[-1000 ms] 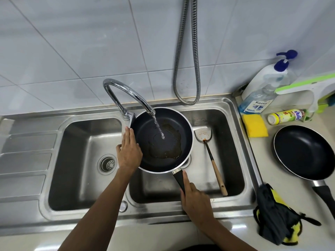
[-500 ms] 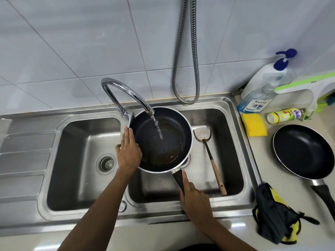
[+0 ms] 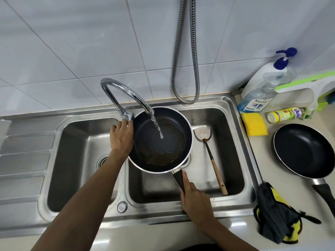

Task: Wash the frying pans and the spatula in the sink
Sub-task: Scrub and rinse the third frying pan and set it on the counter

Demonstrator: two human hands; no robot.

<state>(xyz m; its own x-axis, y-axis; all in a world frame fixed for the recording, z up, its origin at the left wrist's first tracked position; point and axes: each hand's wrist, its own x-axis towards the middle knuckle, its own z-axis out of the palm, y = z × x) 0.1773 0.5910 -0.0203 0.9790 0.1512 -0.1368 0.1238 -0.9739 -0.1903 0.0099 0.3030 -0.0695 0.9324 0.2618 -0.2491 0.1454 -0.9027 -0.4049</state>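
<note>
My right hand point(image 3: 196, 201) has its grip closed around the black handle of the frying pan point(image 3: 161, 140), forefinger laid straight along the top of the handle, and it holds the pan over the right basin of the steel sink point(image 3: 233, 113). Water falls from the curved tap point(image 3: 126, 93) in a thin twisting stream onto the pan's dark floor, where a shallow pool spreads among brownish grease (the residue sits mostly toward the near and right side). My left hand point(image 3: 121, 137) reaches up beside the pan's left rim, its fingertips on the tap lever point(image 3: 126, 115) at the base of the spout; the fingers curl over the lever loosely rather than clench, with the palm side hidden from me. The spatula point(image 3: 208, 153) lies in the right basin just beside the pan, its metal blade speckled with crumbs toward the back wall and its wooden handle pointing at me. A second frying pan point(image 3: 304, 153) rests well apart on the worktop point(image 3: 235, 230) to the right, handle toward me. Behind it lie a yellow sponge point(image 3: 254, 124), a small yellow-labelled bottle point(image 3: 284, 115) on its side and a pump bottle point(image 3: 262, 87) by the tiles. A black and yellow cloth point(image 3: 277, 214) is bunched at the sink's near right corner.
</note>
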